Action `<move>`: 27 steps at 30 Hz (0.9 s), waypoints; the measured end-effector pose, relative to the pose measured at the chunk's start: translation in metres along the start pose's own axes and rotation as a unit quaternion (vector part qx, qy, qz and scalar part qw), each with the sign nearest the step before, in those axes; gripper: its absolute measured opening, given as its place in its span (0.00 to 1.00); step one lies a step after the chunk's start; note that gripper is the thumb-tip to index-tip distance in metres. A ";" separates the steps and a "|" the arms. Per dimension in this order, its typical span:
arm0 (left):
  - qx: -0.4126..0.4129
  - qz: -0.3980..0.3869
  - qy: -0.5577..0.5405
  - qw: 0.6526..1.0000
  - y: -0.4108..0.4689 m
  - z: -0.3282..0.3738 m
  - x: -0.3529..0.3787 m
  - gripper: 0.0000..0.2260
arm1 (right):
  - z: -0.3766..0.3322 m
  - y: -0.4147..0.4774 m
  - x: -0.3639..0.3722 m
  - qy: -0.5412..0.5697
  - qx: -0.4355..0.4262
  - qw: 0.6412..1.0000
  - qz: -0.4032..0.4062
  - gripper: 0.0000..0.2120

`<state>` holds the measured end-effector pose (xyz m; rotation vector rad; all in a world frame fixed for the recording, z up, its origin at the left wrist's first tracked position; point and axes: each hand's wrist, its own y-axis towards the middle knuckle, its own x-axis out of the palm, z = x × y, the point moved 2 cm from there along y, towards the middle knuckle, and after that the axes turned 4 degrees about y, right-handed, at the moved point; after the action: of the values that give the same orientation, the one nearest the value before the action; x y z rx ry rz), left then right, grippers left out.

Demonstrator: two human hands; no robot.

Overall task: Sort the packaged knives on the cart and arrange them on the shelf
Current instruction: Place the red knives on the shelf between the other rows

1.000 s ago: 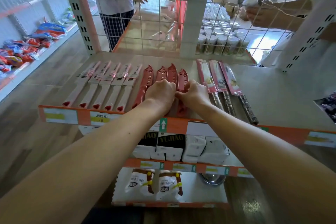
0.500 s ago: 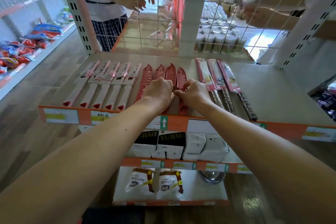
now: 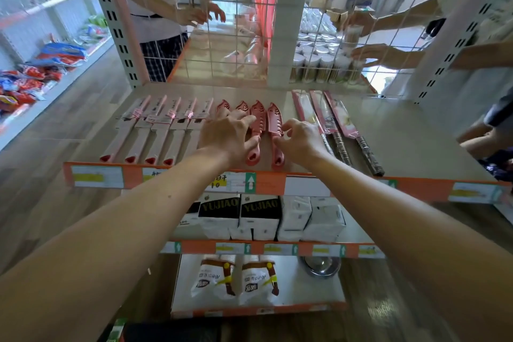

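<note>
The shelf [image 3: 394,130] spans the view, its orange price rail along the near edge; the knives lie on it in three groups, handles toward the near side. This looks like the arranging step, tidying the middle group; the cart is not in view. On the left lie the pale pink carded knives [image 3: 155,130], five by their cards, though only four handle ends show clear of the left arm; in the middle the red sheathed knives [image 3: 259,122], four tips visible; on the right the long wrapped knives [image 3: 330,119], three. The left hand [image 3: 229,136] lies spread, palm down, over the two left red ones, fingers wide, holding nothing that I can see; the right hand [image 3: 301,139] hovers half curled, fingers narrow, beside the rightmost red knife [image 3: 274,125], whether touching it I cannot tell. The next move probably calls for nudging the red knives parallel and evenly spaced, handle ends level with the rail.
</note>
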<state>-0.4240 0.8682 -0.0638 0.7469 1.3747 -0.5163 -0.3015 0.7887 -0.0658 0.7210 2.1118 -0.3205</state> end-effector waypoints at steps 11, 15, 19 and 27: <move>0.030 -0.016 -0.010 0.999 -0.018 -0.007 0.003 0.26 | 0.001 -0.024 -0.006 -0.031 -0.010 0.999 -0.005 0.18; 0.011 -0.026 -0.005 1.000 -0.036 -0.007 -0.007 0.26 | -0.001 -0.038 -0.012 -0.047 -0.018 0.999 -0.007 0.17; -0.011 -0.035 0.000 0.999 -0.063 -0.007 -0.016 0.26 | -0.005 -0.063 -0.023 -0.037 -0.043 0.998 -0.014 0.18; -0.082 -0.043 0.011 0.996 -0.170 0.011 -0.014 0.26 | 0.006 -0.158 -0.017 -0.024 -0.071 0.995 -0.068 0.20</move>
<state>-0.5412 0.7448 -0.0783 0.5638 1.4563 -0.4582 -0.3847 0.6526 -0.0606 0.4838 2.1178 -0.2566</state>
